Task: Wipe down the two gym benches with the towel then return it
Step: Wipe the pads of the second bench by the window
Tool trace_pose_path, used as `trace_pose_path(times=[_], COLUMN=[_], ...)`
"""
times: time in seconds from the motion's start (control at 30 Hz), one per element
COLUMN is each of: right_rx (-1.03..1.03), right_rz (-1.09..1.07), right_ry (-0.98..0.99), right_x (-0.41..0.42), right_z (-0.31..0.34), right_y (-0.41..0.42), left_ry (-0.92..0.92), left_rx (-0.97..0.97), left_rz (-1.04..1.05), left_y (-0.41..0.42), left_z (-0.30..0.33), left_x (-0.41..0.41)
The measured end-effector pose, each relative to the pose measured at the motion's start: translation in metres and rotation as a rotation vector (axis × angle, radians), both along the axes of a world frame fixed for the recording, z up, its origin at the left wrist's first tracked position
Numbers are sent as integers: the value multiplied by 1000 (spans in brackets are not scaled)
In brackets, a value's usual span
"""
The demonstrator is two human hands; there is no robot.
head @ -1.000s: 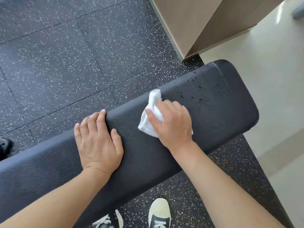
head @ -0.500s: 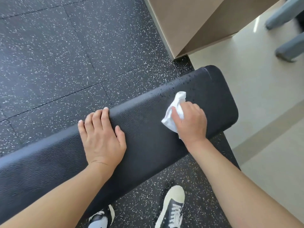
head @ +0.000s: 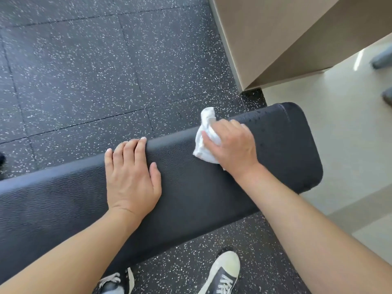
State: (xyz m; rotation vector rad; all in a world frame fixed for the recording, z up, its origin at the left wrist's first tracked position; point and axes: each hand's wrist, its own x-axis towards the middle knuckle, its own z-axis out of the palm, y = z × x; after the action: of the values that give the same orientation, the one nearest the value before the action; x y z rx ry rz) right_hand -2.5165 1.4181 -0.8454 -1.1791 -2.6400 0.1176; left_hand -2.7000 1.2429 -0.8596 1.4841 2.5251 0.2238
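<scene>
A black padded gym bench (head: 191,194) runs from the lower left to the right of the view. My right hand (head: 232,145) grips a crumpled white towel (head: 206,136) and presses it on the bench's far edge, near its right end. Part of the towel sticks up past the fingers. Small wet drops show on the pad (head: 273,126) beyond that hand. My left hand (head: 131,177) lies flat on the bench top, fingers straight and reaching over the far edge. Only one bench is in view.
Speckled black rubber floor tiles (head: 95,71) lie beyond the bench. A beige wall corner (head: 265,39) stands at the upper right, with pale smooth floor (head: 350,145) beside it. My two sneakers (head: 222,272) stand under the bench's near side.
My right hand has slid the towel back and forth near the bench's right end and now sits at the far edge. The left hand has stayed flat in place.
</scene>
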Motion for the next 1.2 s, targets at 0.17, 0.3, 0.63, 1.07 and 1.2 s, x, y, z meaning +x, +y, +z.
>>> trace_pose_path(times=[0.17,0.3,0.63,1.07,1.2], right_rx=[-87,-144,92,-118,-121], right_rz=[-397,-316,8,-41,14], right_ry=[-76,-65,-39,86,144], right_x=[0,-66,-20,-94,-69], right_z=[-11,-9,-13,-17,-19], right_y=[64,9,28,-26,-48], left_ry=[12,21,34,28,34], left_rx=[43,55,67,35,15], left_rz=[5,2,-1,11,0], left_y=[-1,-1,-2,0,-1], left_z=[-6,-7,-10,-9,-7], left_x=[1,-1,-1,0,0])
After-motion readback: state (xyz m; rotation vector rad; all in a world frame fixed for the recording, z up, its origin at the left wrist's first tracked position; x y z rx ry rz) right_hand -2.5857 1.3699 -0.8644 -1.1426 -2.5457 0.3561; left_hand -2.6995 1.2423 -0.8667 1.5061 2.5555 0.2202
